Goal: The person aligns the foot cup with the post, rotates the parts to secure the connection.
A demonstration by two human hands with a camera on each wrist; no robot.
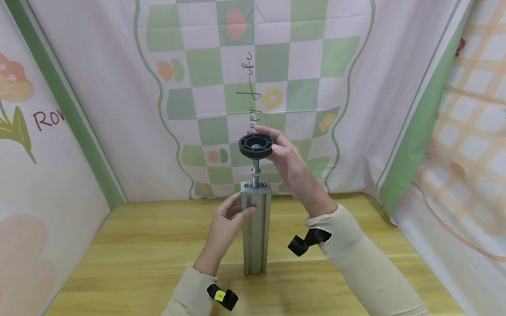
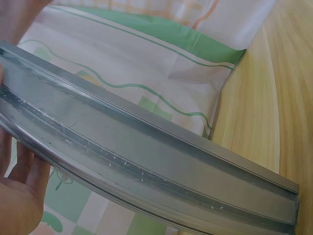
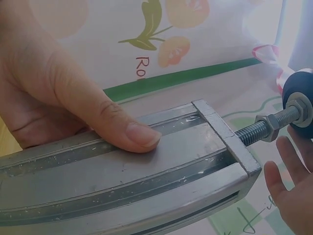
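Note:
An aluminium profile [image 1: 255, 244] stands upright on the wooden table, with long grooves down its sides. Near its top my left hand [image 1: 227, 224] grips it, the thumb [image 3: 139, 134] flat on one face. Across the profile's upper end sits an end plate [image 3: 227, 138] with two screws. From the plate rises a threaded rod [image 3: 248, 133] carrying a hex nut [image 3: 268, 127]. Topping the rod is a black round levelling foot [image 1: 257, 154], whose ribbed hollow side faces up. My right hand [image 1: 292, 170] holds this foot by its rim, thumb at the near right, fingers behind.
The wood-grain table [image 1: 154, 249] reaches back to a hanging cloth [image 1: 205, 67] with green checks. More printed cloth [image 1: 18, 189] hangs along both sides. Black wrist mounts [image 1: 309, 241] are strapped over both beige sleeves [image 1: 361, 262].

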